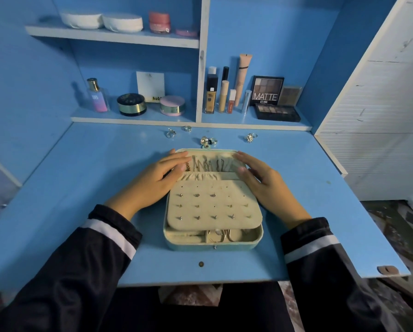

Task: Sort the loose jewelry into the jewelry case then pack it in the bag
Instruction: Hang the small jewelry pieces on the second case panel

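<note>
Two flat hands flank the open case (215,246), which sits mid-desk, near the person.

The left hand (163,174) lies with straight, spread fingers on the lid's left edge. The right hand (260,178) rests the same way on the right edge, and neither grips anything. The case looks light, with a stiff shell and a soft lining, so it is probably best lifted by its two side walls once shut. Four lots of rings (208,140) lie loose on the desk (81,188) just beyond it. They are small, hard and likely to roll, so each wants a pinch on the band. The stud panel covers most of the tray, leaving only hoops visible at the near edge. The chains in the lid are blurred, the rings' stones are too small to read, and no bag is in view.
</note>
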{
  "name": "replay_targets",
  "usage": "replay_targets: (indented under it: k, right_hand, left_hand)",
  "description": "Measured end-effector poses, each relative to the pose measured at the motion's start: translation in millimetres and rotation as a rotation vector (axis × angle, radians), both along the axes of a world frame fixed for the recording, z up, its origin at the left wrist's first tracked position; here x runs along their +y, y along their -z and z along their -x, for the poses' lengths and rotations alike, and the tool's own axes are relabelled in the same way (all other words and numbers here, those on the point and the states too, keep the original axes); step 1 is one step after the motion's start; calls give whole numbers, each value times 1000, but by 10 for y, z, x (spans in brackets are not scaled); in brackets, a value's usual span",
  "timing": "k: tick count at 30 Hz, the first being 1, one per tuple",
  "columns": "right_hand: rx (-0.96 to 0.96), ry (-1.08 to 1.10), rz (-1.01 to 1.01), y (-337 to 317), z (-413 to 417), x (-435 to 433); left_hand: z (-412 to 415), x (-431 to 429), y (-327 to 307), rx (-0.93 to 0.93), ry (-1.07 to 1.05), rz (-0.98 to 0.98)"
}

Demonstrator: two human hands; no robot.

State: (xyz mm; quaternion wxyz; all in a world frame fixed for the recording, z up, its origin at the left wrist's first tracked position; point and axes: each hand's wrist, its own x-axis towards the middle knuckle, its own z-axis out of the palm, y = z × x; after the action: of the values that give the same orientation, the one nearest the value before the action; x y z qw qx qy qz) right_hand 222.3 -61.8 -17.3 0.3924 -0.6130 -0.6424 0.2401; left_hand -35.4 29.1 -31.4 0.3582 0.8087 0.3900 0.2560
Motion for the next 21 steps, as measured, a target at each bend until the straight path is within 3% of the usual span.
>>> replay_targets:
  k: [21]
  right_hand:
    - [-100,-187,83,43,-105,-794]
  left_hand:
    - [396,-768,-55,216,98,-58]
